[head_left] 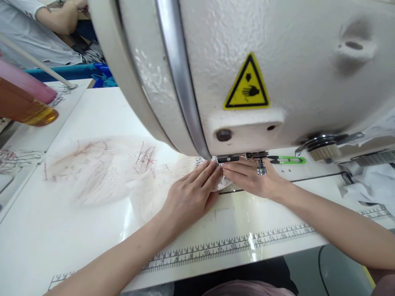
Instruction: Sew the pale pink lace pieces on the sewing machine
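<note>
Both hands rest beneath the head of a white sewing machine (154,82). My left hand (193,187) lies flat with fingers stretched over a piece of white, lace-like fabric (220,183). On the other side of it, my right hand (254,176) is also flat, its fingertips on the same fabric and close to the left fingers. The machine's needle clamp and foot parts (228,158) sit just above the fingertips and partly hide them. Sheer whitish fabric (105,176) spreads over the table to the left, with loose red threads on it.
Green thread snips (291,160) lie behind my right hand. A ruler strip (222,248) runs along the front of the white table (101,238). Pink (31,82) and amber (27,105) rounded objects stand at left. White cloth (370,187) is at right. Another person's arm (61,18) shows at upper left.
</note>
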`<act>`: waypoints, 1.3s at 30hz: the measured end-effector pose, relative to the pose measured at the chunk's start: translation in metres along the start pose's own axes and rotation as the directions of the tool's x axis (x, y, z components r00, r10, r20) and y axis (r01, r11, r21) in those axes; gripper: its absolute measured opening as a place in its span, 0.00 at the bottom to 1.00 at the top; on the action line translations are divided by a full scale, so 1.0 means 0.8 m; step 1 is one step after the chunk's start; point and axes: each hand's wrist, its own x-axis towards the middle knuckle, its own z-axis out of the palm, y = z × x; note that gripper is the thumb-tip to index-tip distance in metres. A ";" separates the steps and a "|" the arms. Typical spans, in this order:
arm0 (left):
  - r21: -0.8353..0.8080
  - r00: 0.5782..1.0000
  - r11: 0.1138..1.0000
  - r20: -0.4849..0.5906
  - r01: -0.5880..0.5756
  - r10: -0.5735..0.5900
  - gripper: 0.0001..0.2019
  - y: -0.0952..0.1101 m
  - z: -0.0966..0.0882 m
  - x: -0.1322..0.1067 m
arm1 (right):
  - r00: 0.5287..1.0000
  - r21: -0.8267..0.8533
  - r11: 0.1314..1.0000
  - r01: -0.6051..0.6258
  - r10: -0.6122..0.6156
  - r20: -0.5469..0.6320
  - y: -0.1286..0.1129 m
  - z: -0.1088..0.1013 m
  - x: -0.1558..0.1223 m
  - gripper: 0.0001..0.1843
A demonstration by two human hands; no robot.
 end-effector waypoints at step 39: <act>-0.022 1.000 1.000 -0.028 0.000 0.000 0.12 -0.010 -0.002 0.007 | 0.993 0.091 0.995 -0.030 0.019 0.117 -0.010 0.003 0.011 0.16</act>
